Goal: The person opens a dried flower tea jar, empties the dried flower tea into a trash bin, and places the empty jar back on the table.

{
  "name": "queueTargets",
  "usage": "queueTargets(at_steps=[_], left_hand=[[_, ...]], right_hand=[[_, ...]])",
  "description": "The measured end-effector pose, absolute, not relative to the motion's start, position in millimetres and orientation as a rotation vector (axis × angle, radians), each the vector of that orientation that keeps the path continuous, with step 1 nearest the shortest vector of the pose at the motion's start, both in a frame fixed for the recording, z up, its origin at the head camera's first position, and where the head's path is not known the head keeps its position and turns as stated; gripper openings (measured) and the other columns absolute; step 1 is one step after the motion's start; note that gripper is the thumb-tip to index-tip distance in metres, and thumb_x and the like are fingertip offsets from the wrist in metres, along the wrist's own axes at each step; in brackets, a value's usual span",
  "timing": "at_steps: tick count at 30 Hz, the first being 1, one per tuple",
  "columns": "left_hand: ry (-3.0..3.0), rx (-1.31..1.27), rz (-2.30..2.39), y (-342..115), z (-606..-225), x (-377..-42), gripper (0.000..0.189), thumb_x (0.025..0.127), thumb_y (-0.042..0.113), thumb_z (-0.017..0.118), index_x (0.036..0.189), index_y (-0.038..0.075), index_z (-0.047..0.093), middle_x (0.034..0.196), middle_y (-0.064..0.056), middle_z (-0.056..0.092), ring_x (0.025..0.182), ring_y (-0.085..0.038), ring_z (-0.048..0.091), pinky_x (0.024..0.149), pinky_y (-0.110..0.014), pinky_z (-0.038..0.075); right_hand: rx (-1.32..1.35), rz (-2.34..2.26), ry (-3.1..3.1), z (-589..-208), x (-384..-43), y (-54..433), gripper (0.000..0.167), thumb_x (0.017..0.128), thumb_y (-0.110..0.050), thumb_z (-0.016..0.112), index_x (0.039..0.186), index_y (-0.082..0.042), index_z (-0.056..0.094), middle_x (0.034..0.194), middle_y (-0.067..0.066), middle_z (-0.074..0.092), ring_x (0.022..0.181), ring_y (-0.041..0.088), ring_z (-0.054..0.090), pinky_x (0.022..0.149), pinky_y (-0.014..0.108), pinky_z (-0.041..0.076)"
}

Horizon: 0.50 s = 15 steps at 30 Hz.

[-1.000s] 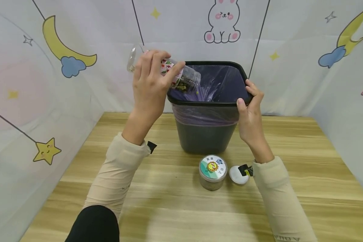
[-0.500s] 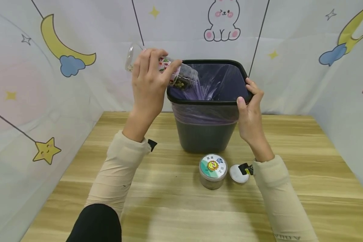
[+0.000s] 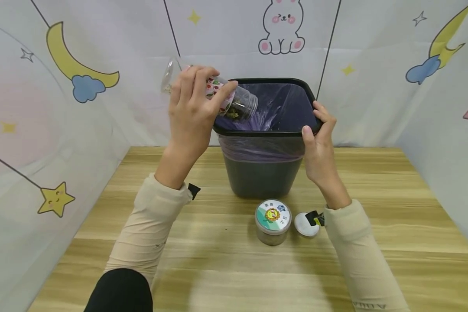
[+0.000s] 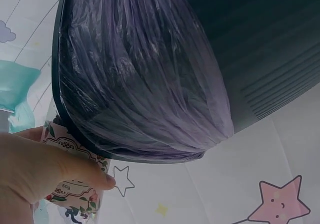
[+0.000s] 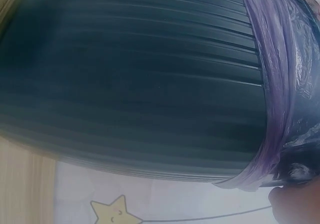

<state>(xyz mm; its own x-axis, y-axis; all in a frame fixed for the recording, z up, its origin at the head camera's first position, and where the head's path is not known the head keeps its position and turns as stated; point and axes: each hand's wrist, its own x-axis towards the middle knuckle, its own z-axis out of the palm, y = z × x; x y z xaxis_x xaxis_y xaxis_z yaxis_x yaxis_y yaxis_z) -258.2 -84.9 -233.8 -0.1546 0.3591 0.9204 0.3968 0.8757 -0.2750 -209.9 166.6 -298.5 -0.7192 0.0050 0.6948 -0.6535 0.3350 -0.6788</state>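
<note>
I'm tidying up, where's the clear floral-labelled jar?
Head view, left of centre: the jar tilts in the left hand, mouth over the dark grey purple-lined bin.

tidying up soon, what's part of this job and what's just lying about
In the job:
clear jar, tilted, in left hand
bin with purple liner, right hand on rim

Apparently lying about:
round tub with flower picture
white disc beside it, use unclear

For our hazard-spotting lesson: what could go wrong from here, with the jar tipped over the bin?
The clear cylindrical jar with a floral label is held by the left hand alone, so it might slip into the dark grey, purple-lined plastic bin. Its dark greenish contents are bunched near the mouth and could clog there.
</note>
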Motion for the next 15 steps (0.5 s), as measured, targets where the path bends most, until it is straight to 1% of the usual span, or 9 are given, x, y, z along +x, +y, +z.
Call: queueTargets(at_steps=[6,11,15], left_hand=[[-1.783,-0.564,-0.028,-85.0,-232.7,-260.5,0.04,0.104,-0.001,0.045,0.112,0.024,0.075,0.117,-0.011,0.06,0.118,-0.031,0.051,0.116,-0.036,0.027],[-1.821,-0.579,-0.032,-86.6,-233.5,-261.6,0.041,0.103,-0.003,0.044,0.112,0.023,0.075,0.119,-0.011,0.059,0.119,-0.032,0.05,0.117,-0.036,0.026],[-1.802,-0.598,-0.017,-87.0,-233.5,-262.2,0.037,0.104,0.001,0.046,0.112,0.023,0.075,0.118,-0.011,0.059,0.117,-0.032,0.051,0.117,-0.036,0.027]], right_hand=[[0.553,1.417,-2.008,-298.9,-209.5,166.0,0.065,0.098,-0.033,0.036,0.138,0.016,0.021,0.157,0.025,0.019,0.148,0.031,0.017,0.118,0.037,0.015],[0.545,1.419,-2.011,-298.6,-208.6,166.7,0.065,0.098,-0.034,0.037,0.137,0.016,0.022,0.157,0.024,0.02,0.148,0.03,0.017,0.118,0.038,0.015],[0.547,1.422,-2.01,-298.8,-209.1,166.6,0.065,0.098,-0.033,0.037,0.137,0.016,0.022,0.157,0.024,0.02,0.148,0.029,0.017,0.118,0.037,0.016]])
